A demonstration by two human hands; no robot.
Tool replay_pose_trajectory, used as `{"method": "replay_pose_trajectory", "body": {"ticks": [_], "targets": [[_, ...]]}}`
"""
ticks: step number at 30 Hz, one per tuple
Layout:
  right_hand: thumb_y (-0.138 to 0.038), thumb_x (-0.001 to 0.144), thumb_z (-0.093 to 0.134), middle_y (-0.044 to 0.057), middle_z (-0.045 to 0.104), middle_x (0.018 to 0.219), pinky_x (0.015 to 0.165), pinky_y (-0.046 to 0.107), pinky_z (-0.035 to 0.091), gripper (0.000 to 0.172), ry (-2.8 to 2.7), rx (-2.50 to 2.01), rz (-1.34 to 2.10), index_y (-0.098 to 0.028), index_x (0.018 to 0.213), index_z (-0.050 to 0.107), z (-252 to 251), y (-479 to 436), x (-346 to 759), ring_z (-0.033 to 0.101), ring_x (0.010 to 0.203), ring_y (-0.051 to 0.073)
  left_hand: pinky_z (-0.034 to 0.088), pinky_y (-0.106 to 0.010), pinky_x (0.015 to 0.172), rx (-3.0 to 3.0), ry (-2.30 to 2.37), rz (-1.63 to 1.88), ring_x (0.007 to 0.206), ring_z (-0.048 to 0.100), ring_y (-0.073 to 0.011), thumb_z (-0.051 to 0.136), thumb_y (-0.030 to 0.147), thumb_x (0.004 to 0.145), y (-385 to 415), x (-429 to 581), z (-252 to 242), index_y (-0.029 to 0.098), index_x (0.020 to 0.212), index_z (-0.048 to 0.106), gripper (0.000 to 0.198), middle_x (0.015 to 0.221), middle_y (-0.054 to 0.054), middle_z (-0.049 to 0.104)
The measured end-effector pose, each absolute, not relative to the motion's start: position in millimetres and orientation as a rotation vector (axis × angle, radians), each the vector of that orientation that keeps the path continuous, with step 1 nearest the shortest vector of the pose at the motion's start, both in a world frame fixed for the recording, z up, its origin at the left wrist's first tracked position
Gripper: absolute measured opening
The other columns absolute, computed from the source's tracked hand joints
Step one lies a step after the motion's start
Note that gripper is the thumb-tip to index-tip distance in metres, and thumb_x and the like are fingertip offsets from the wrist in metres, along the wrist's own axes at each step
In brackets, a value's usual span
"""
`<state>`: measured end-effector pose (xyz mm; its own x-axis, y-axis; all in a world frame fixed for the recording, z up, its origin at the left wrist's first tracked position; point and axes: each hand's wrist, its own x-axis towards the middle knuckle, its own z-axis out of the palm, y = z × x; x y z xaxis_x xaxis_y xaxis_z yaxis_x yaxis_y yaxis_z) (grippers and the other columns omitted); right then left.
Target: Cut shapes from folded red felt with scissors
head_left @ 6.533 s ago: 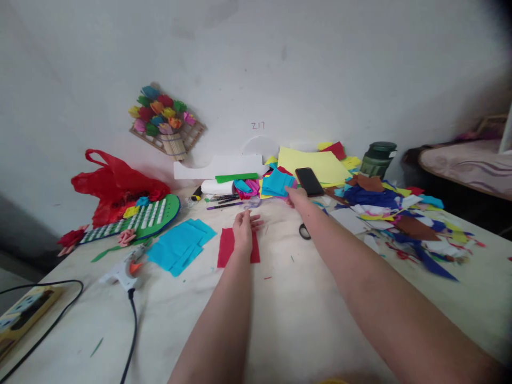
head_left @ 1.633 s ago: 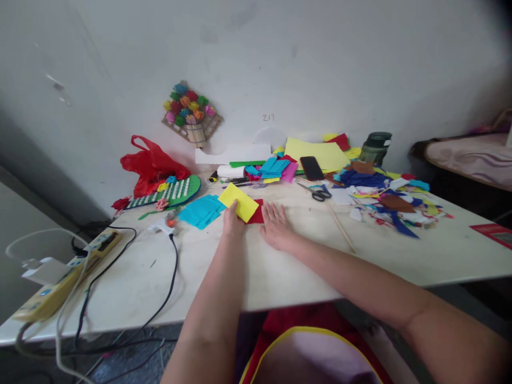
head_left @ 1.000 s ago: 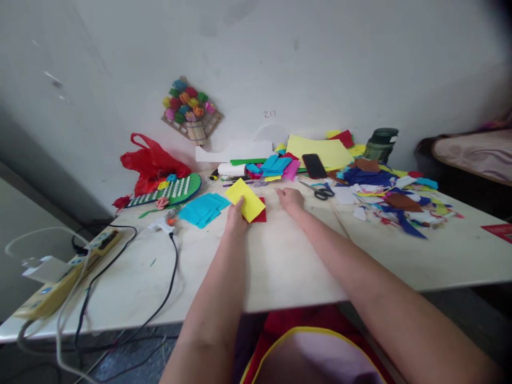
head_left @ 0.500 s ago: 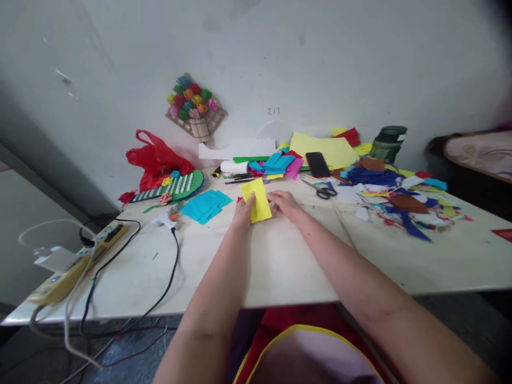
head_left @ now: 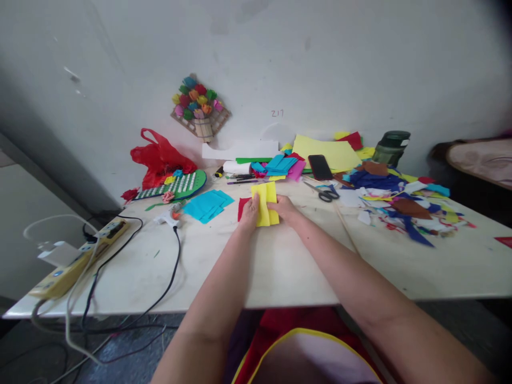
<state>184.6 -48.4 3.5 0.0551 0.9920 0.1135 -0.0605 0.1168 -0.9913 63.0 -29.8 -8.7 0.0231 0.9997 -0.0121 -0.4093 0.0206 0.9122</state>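
Note:
Yellow paper pieces are between my two hands, above the middle of the table. My left hand grips their left side with the thumb on top. My right hand pinches their right edge, where a second layer shows offset to the right. A red paper piece pokes out behind my left hand; whether it lies on the table or is held, I cannot tell. To the left lies a fanned stack of blue paper pieces.
A glue gun with its cord and a power strip are at left. Scissors, a phone, and a heap of paper scraps lie right. A red plastic bag stands behind; a thin stick lies near my right forearm.
My right hand has closed on the yellow paper's right edge, and a second yellow layer now shows. More of the red piece is visible at left. The view has shifted slightly.

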Motion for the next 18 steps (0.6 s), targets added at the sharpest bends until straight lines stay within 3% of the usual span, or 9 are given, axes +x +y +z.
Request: {"method": "replay_pose_trajectory", "body": {"ticks": [7,12,18], "targets": [[-0.029,0.067,0.06,0.006,0.069,0.085,0.064,0.027,0.048,0.024,-1.311,-1.446,0.666,-0.016,0.087,0.066,6.1,-46.1,188.7,0.063,0.077,0.02,0.044,-0.029,0.084,1.13,0.944,1.403,0.102,0.057,-0.023,0.07,0.042,0.065,-36.9,66.2,0.6,0.02,0.107,0.059,0.049,0.105,-0.009,0.062],[-0.037,0.074,0.053,0.007,0.069,0.083,0.065,0.027,0.045,0.025,-1.493,-1.793,0.265,-0.02,0.088,0.067,14.1,-52.9,190.1,0.063,0.078,0.022,0.044,-0.029,0.085,1.194,0.786,1.192,0.099,0.058,-0.0243,0.073,0.032,0.063,-47.0,73.0,6.9,0.018,0.1,0.063,0.041,0.095,-0.007,0.066],[-0.041,0.071,0.058,0.007,0.069,0.083,0.065,0.028,0.044,0.027,-1.504,-1.75,0.248,-0.021,0.088,0.065,12.9,-52.5,187.0,0.063,0.079,0.022,0.048,-0.033,0.08,0.988,0.898,1.118,0.093,0.061,-0.0239,0.06,0.037,0.074,-33.8,73.9,-4.9,0.016,0.096,0.062,0.03,0.093,-0.009,0.067]]}}
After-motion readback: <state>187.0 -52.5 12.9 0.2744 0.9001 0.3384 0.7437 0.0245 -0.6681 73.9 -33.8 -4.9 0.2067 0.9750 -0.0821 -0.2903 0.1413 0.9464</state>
